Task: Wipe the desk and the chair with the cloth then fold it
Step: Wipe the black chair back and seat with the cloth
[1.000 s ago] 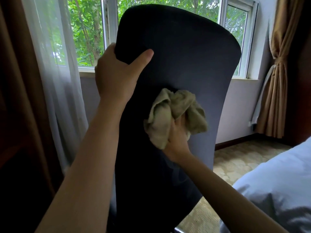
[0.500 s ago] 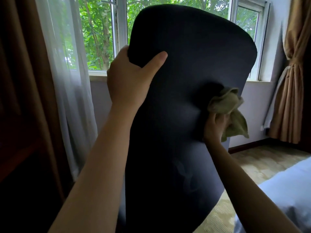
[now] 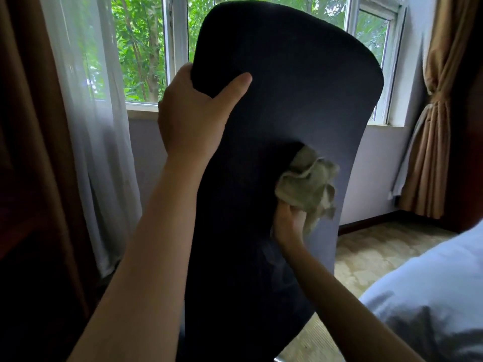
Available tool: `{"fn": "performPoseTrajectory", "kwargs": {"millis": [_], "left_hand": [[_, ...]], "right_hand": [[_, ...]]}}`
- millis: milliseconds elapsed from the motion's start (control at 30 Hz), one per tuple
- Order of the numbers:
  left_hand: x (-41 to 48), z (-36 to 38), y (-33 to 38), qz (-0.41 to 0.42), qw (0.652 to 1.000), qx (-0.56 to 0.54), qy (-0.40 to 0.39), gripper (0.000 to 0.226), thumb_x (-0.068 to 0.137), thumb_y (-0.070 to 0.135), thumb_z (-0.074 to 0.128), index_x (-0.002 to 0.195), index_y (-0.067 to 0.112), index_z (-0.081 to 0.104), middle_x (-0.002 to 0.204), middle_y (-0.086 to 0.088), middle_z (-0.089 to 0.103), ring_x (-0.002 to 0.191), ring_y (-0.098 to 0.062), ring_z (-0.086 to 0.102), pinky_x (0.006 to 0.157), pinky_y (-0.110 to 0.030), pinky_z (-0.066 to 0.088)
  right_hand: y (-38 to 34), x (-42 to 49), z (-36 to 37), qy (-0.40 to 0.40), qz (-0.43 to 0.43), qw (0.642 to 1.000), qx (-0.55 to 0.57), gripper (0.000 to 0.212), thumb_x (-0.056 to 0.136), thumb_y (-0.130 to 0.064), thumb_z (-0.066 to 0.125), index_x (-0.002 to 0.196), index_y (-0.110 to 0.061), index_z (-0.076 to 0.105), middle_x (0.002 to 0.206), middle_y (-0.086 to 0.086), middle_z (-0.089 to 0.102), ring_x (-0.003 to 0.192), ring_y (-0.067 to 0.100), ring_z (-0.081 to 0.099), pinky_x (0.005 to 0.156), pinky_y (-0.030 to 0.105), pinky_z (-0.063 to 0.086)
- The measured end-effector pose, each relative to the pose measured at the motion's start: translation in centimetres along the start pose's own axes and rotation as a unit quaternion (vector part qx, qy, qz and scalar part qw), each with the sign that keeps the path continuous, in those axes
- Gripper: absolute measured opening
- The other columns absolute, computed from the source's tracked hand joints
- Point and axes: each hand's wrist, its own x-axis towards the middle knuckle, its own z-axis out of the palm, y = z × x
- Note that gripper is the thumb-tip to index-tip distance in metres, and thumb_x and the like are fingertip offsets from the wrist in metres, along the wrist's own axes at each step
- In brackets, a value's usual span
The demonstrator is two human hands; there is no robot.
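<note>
Left hand (image 3: 193, 118) is clamped on the upper left edge of the chair back (image 3: 300, 87). The thumb lies flat across the dark near face and the fingers wrap round behind the edge, out of sight. It is a firm grip with the palm hard against the side.

Right hand (image 3: 287, 220) is low on the right half of the chair back, fingers curled tight round a bunched olive-green cloth (image 3: 308, 184). The cloth is crumpled into a wad above the knuckles and pressed against the chair's fabric, just inside the right edge. One loose tail hangs down past the wrist. How the individual fingers sit inside the folds cannot be seen.

The chair back stands upright and fills the middle of the view, its fabric dark navy.

Behind the chair back is a white-framed window (image 3: 180, 48) with green leaves outside. Left of the chair back hangs a sheer white curtain (image 3: 96, 126). To its right is a tied-back tan curtain (image 3: 431, 126). Below right of the chair back are pale patterned floor (image 3: 379, 252) and white bedding (image 3: 431, 296).
</note>
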Motion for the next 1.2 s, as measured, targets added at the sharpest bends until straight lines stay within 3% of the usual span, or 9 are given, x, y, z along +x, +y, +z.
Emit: {"fn": "performPoseTrajectory", "kwargs": {"millis": [100, 167, 233, 400, 567, 833, 967, 1100, 1200], "left_hand": [[0.0, -0.2, 0.1, 0.002, 1.0, -0.002, 0.002, 0.04, 0.07, 0.054, 0.071, 0.095, 0.024, 0.06, 0.086, 0.017, 0.061, 0.088, -0.008, 0.062, 0.082, -0.029, 0.052], [0.0, -0.4, 0.0, 0.002, 1.0, -0.004, -0.002, 0.037, 0.071, 0.052, 0.071, 0.093, 0.025, 0.059, 0.086, 0.017, 0.061, 0.087, -0.007, 0.062, 0.081, -0.03, 0.052], [0.2, -0.6, -0.1, -0.004, 1.0, -0.013, -0.006, 0.038, 0.069, 0.053, 0.071, 0.094, 0.025, 0.06, 0.09, 0.015, 0.064, 0.088, -0.006, 0.063, 0.082, -0.033, 0.053], [0.7, -1.1, -0.8, -0.016, 0.999, -0.029, -0.01, 0.033, 0.07, 0.049, 0.073, 0.092, 0.028, 0.061, 0.087, 0.017, 0.065, 0.086, -0.001, 0.063, 0.082, -0.033, 0.055], [0.8, -1.7, -1.3, -0.007, 0.999, -0.023, -0.036, 0.026, 0.076, 0.047, 0.071, 0.09, 0.037, 0.052, 0.085, 0.024, 0.058, 0.081, 0.013, 0.056, 0.076, -0.016, 0.051], [-5.2, -2.5, -6.0, -0.068, 0.995, 0.07, 0.029, 0.051, 0.082, 0.057, 0.057, 0.113, 0.017, 0.051, 0.079, 0.022, 0.048, 0.073, 0.001, 0.053, 0.061, -0.008, 0.04], [-5.7, -3.6, -7.9, -0.084, 0.994, 0.062, 0.035, 0.064, 0.069, 0.074, 0.045, 0.091, 0.014, 0.052, 0.069, 0.011, 0.048, 0.072, -0.02, 0.056, 0.065, -0.033, 0.044], [-4.7, -4.7, -9.5, -0.096, 0.994, 0.037, 0.04, 0.028, 0.087, 0.052, 0.056, 0.078, 0.026, 0.049, 0.073, 0.013, 0.052, 0.069, -0.006, 0.054, 0.068, -0.029, 0.044], [-5.9, -5.5, -11.2, -0.115, 0.991, 0.039, 0.06, 0.027, 0.091, 0.049, 0.052, 0.079, 0.025, 0.048, 0.073, 0.012, 0.052, 0.065, 0.004, 0.051, 0.061, -0.013, 0.04]], "right_hand": [[-2.3, -2.5, 2.0, -0.022, -0.187, 0.961, -0.202, 0.034, 0.089, -0.042, 0.053, 0.117, -0.024, 0.047, 0.12, 0.008, 0.053, 0.109, 0.014, 0.043, 0.105, 0.037, 0.032], [-2.7, -2.6, 1.6, -0.129, -0.391, 0.889, -0.201, 0.04, 0.093, -0.051, 0.038, 0.124, -0.025, 0.04, 0.124, 0.022, 0.053, 0.12, 0.034, 0.044, 0.107, 0.047, 0.03], [-2.6, -1.5, 0.3, -0.207, -0.451, 0.847, -0.189, 0.044, 0.096, -0.056, 0.022, 0.129, -0.028, 0.034, 0.12, 0.029, 0.057, 0.117, 0.044, 0.051, 0.1, 0.057, 0.039], [-3.0, 2.2, -1.6, -0.167, -0.447, 0.842, -0.253, 0.052, 0.095, -0.061, 0.018, 0.113, -0.018, 0.041, 0.09, 0.03, 0.066, 0.08, 0.044, 0.066, 0.07, 0.051, 0.053], [-4.6, 5.7, -1.4, -0.075, -0.387, 0.892, -0.22, 0.052, 0.091, -0.048, 0.042, 0.133, -0.022, 0.027, 0.132, 0.026, 0.049, 0.124, 0.042, 0.045, 0.104, 0.049, 0.037], [-5.2, 4.9, -0.2, -0.077, -0.38, 0.902, -0.191, 0.052, 0.092, -0.032, 0.054, 0.136, -0.025, 0.029, 0.138, 0.019, 0.044, 0.13, 0.035, 0.039, 0.103, 0.057, 0.034], [-6.2, 3.4, 0.4, -0.117, -0.424, 0.877, -0.191, 0.048, 0.091, -0.037, 0.042, 0.134, -0.023, 0.027, 0.134, 0.027, 0.044, 0.127, 0.042, 0.041, 0.107, 0.052, 0.032], [-6.5, 1.9, 1.2, -0.181, -0.49, 0.813, -0.257, 0.049, 0.097, -0.048, 0.031, 0.135, -0.018, 0.028, 0.135, 0.032, 0.043, 0.127, 0.047, 0.039, 0.106, 0.056, 0.031], [-3.8, -0.4, 2.3, -0.245, -0.542, 0.745, -0.302, 0.05, 0.1, -0.045, 0.023, 0.135, -0.01, 0.03, 0.138, 0.03, 0.039, 0.128, 0.038, 0.029, 0.115, 0.04, 0.015]]}}
